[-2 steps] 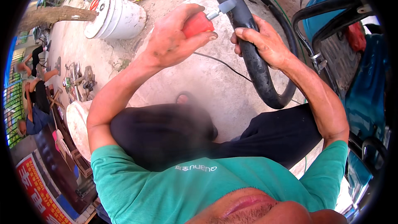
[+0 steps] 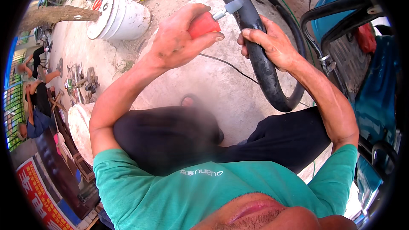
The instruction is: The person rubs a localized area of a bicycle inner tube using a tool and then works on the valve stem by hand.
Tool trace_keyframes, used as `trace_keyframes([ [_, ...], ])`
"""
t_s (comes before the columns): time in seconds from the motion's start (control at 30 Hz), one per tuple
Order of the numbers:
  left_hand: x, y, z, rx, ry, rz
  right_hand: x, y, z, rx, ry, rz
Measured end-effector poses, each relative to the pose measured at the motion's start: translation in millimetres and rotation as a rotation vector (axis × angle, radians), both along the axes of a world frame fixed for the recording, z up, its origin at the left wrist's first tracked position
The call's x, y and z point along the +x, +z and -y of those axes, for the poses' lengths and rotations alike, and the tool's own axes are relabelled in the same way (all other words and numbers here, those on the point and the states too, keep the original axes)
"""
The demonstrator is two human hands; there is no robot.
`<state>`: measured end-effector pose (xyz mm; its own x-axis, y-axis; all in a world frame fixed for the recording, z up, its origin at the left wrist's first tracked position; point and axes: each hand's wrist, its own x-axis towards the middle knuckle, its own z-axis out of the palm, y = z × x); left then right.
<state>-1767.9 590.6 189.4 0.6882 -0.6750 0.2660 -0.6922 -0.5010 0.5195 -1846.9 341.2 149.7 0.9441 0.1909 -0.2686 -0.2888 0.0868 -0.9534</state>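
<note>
My left hand [image 2: 174, 42] is closed on a red tool [image 2: 203, 26] that has a short metal shaft and a grey head [image 2: 234, 6]. That head lies at the surface of a black inflated inner tube [image 2: 268, 81], near its upper stretch; whether it presses on it I cannot tell. My right hand [image 2: 270, 42] grips the tube a little below the tool, thumb across the top and fingers curled round behind. The tube hangs in a long loop over the pale concrete, between my hands and a vehicle's black tubular frame.
A white bucket [image 2: 119, 17] stands upper left beside a tree trunk [image 2: 59, 15]. A teal vehicle [image 2: 375, 81] with a black frame [image 2: 332, 8] borders my right. Seated people [image 2: 36, 110], metal parts [image 2: 79, 81] and a pale round container [image 2: 76, 123] are at left. A thin cable [image 2: 226, 63] crosses the concrete.
</note>
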Motion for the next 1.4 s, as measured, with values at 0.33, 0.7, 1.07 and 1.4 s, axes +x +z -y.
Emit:
trace_keyframes([
  [0.33, -6.7, -4.0, -1.7, -0.013, -0.111, 0.003, 0.8, -1.9, -0.4, 0.022, 0.008, 0.008],
  [0.7, -7.6, -4.0, 0.0, 0.005, -0.115, 0.031, -1.2, -1.2, -1.2, -0.016, -0.02, 0.007],
  [1.07, -5.9, -3.6, -1.4, 0.01, -0.095, 0.017, 1.2, -2.3, -0.5, 0.004, 0.007, 0.011],
  [1.4, -3.0, -8.2, -3.9, -0.004, -0.076, 0.008, 1.3, -2.4, -0.3, 0.03, -0.004, 0.005],
])
